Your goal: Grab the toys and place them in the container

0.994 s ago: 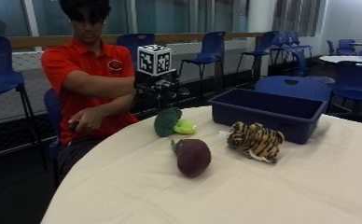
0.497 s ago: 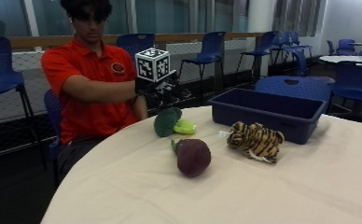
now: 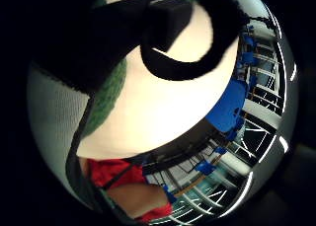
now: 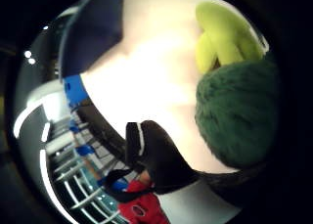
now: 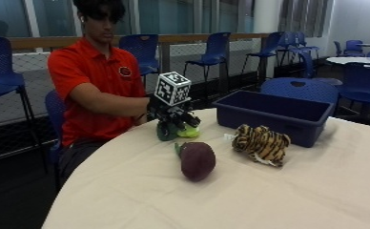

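Over the green plush toy [image 5: 167, 130] we see the gloved right hand [image 5: 166, 110], low above it at the near edge of the round table [image 5: 236, 195]. Whether the fingers already close on the toy we cannot tell; in the thumb side palm view one black finger [image 4: 156, 158] is curved beside the toy, and the toy fills much of that view. This toy has a dark green, fuzzy, rounded body [image 4: 239, 111] and a light yellow-green part [image 4: 222, 35] attached to it, so it looks like a soft vegetable. It lies on the pale tablecloth.

Near it, more to the front, lies a dark purple plush toy [image 5: 196, 160] with a small green stem. Beside that one lies a striped tiger toy [image 5: 261, 143], orange with black bands, just in front of the blue container [image 5: 277, 117]. The container stands on the table.
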`<state>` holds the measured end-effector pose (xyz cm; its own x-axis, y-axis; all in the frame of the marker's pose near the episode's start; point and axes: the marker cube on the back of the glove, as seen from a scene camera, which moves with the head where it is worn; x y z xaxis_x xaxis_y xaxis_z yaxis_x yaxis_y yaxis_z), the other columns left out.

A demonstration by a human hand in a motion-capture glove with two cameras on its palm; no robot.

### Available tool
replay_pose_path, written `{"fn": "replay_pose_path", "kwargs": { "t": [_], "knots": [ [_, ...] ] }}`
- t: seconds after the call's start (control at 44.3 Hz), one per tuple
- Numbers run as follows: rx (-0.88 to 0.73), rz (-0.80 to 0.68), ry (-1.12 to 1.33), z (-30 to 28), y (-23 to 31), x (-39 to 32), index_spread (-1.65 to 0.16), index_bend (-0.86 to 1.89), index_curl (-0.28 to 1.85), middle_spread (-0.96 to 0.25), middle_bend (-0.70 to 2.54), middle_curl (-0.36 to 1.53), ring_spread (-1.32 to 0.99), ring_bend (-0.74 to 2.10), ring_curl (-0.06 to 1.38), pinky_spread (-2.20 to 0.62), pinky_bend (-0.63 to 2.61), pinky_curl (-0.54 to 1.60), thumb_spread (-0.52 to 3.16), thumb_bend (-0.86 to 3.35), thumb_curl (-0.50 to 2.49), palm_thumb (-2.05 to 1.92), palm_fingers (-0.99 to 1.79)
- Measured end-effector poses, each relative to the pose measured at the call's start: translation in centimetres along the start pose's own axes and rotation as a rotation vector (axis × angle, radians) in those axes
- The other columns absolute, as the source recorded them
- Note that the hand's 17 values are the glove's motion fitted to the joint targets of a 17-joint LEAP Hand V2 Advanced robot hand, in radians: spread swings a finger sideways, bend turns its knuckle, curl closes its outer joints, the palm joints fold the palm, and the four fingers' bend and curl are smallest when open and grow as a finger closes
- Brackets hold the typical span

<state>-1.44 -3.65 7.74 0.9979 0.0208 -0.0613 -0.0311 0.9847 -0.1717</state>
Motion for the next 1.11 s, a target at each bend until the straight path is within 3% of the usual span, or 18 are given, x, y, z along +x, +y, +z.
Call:
{"fn": "replay_pose_path", "kwargs": {
  "t": [0.158, 0.271, 0.316, 0.361, 0.452, 0.565, 0.858, 1.107],
  "knots": [
    [0.032, -0.025, 0.018, 2.3, -0.7, 0.5, -0.33, 0.11, 0.24, -0.05, 0.09, 0.15, 0.03, 0.16, 0.07, 0.1, 1.15, 0.42, 1.09, -0.04, 0.17, -0.03, -0.21],
    [0.046, -0.064, 0.023, 2.5, -0.7, 0.5, -0.35, 0.07, 0.2, -0.05, 0.09, 0.14, 0.0, 0.42, 0.14, 0.02, 1.14, 0.42, 1.18, 0.02, 0.22, 0.08, -0.08],
    [0.058, -0.074, 0.021, 2.5, -0.8, 0.4, -0.38, 0.19, 0.23, -0.05, 0.02, 0.12, -0.05, 0.59, 0.19, -0.03, 1.12, 0.41, 1.23, 0.05, 0.23, 0.12, 0.05],
    [0.086, -0.073, 0.018, 2.4, -1.0, 0.4, -0.39, 0.18, 0.23, -0.05, 0.04, 0.11, -0.06, 0.64, 0.19, -0.05, 1.13, 0.41, 1.25, 0.05, 0.24, 0.13, 0.01],
    [0.157, -0.069, 0.029, 2.1, -1.4, 0.1, -0.42, 0.36, 0.28, -0.07, 0.06, 0.07, -0.17, 0.84, 0.26, -0.17, 1.12, 0.38, 1.34, 0.14, 0.29, 0.28, 0.32],
    [0.181, -0.112, 0.041, 1.1, -1.4, -0.1, -0.43, 0.34, 0.3, -0.1, 0.13, 0.08, -0.25, 0.98, 0.31, -0.29, 1.19, 0.39, 1.38, 0.23, 0.37, 0.45, 0.52],
    [0.267, -0.183, -0.101, -6.5, -0.2, -0.6, -0.44, 0.42, 0.4, -0.18, 0.25, 0.15, -0.42, 0.98, 0.36, -0.4, 1.1, 0.4, 1.15, 0.25, 0.54, 0.64, 0.76],
    [0.258, -0.244, -0.17, -14.3, -3.3, -4.8, -0.45, 0.44, 0.48, -0.21, 0.24, 0.2, -0.49, 0.96, 0.38, -0.42, 1.05, 0.4, 0.97, 0.23, 0.66, 0.68, 0.8]
  ]
}}
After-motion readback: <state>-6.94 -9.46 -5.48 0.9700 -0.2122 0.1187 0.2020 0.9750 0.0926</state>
